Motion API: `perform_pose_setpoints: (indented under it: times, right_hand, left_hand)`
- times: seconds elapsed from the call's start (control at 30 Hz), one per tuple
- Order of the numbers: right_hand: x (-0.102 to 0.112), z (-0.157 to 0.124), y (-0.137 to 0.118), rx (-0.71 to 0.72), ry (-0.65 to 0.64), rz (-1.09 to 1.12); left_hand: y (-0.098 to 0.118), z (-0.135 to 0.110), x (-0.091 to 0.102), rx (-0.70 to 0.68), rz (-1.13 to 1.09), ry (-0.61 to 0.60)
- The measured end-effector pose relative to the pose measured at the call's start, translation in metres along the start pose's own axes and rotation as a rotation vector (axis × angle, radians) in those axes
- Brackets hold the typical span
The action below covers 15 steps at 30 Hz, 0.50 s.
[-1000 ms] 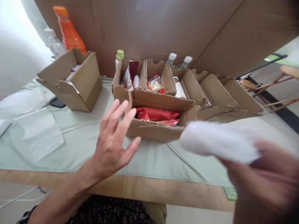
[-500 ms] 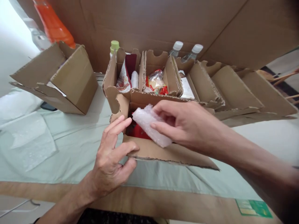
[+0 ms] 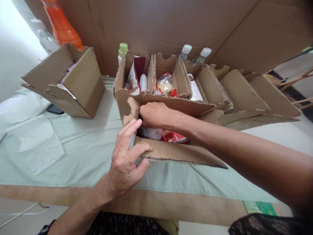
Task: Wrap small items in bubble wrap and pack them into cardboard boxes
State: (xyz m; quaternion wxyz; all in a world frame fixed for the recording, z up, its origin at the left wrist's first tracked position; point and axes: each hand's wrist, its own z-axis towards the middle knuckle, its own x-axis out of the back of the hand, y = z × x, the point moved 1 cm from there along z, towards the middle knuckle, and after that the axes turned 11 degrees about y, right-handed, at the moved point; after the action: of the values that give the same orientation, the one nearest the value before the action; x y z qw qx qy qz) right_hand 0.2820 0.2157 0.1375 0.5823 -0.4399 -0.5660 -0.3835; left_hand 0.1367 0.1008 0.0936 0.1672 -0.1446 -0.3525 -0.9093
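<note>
A long cardboard box [image 3: 186,152] lies in front of me, its near wall leaning outward. My left hand [image 3: 128,160] is at its left corner: one finger rests on the inside of that wall, the thumb below its edge, and the other fingers stretch up against the end flap. My right hand [image 3: 155,116] reaches down inside the left part of the box. It is curled with its fingertips hidden, so what it grips is unclear. Just beneath it lies a bubble-wrapped bundle [image 3: 151,133], beside a red printed packet [image 3: 174,137].
Behind stands a row of cardboard bins [image 3: 166,63] holding packets, with white-capped bottles [image 3: 201,56] behind them. Another cardboard box [image 3: 84,88] and an orange bottle [image 3: 63,27] are at the left. Bubble wrap [image 3: 41,140] lies on the green cloth [image 3: 93,153].
My right hand has gone down into the box, and the bubble-wrapped bundle it held above the opening now lies inside. My left hand stays at the corner. The view has shifted slightly.
</note>
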Motion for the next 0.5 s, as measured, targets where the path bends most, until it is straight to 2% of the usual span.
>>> perform_pose_setpoints:
  times: [0.23,0.33,0.37,0.43,0.5]
  right_hand:
    - [0.0,-0.004,-0.01,-0.101,-0.002,-0.036]
    - [0.012,-0.006,-0.006,-0.05,-0.109,0.054]
    - [0.02,-0.011,-0.002,-0.013,-0.11,0.104]
    - [0.039,-0.03,0.01,0.042,-0.003,0.187]
    - [0.057,-0.068,0.024,0.035,0.203,0.224]
  left_hand:
    - [-0.003,-0.001,-0.004,-0.024,-0.006,0.071]
    - [-0.004,0.0,-0.004,-0.031,-0.013,0.07]
    - [-0.004,0.0,-0.004,-0.03,-0.011,0.06]
    - [-0.003,-0.001,-0.003,-0.04,0.008,0.045]
    - [-0.003,-0.004,-0.001,-0.061,0.029,0.063]
